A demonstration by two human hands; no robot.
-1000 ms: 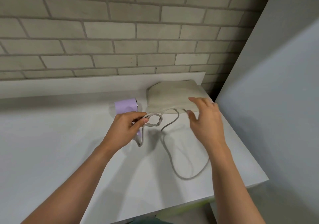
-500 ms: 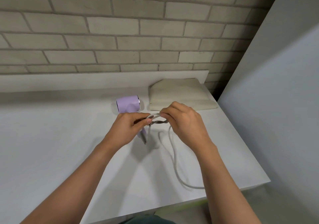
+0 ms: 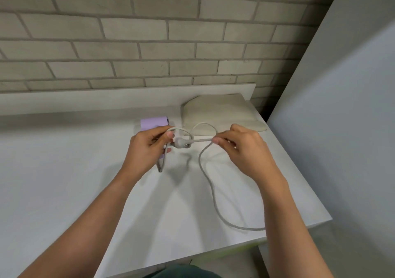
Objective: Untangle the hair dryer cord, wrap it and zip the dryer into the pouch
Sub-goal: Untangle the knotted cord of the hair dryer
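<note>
"Where is the dryer in all this?"

"On the white bench (image 3: 64, 181), just behind the person's left hand (image 3: 147, 147). The lilac hair dryer (image 3: 154, 123) lies with its barrel running left to right, and its darker-rimmed end is turned toward the beige pouch (image 3: 220, 113) just beside it. The handle points back toward the person and is mostly hidden under that hand."

"And the cord?"

"The grey cord (image 3: 213, 196) is raised off the bench between both hands. The left grip pinches a loop of it between thumb and forefinger, close to the barrel. The right hand (image 3: 243, 149) has its grip pinched on a straight stretch that runs level, left to right, from the pale plug (image 3: 180, 143) by the left thumb to the right fingertips. A second loop arches over the pouch's front edge. From the right hand the cord drops to the bench, sweeps toward the near right corner and passes behind the right forearm."

"How does the pouch lie?"

"Flat at the back right corner of the bench, long side across — whether its zip is done up, I cannot tell from here."

"And the room?"

"A pale brick wall (image 3: 149, 42) rises behind a low white upstand — and a plain grey panel (image 3: 342, 128) stands close on the right, past the bench's edge."
</note>
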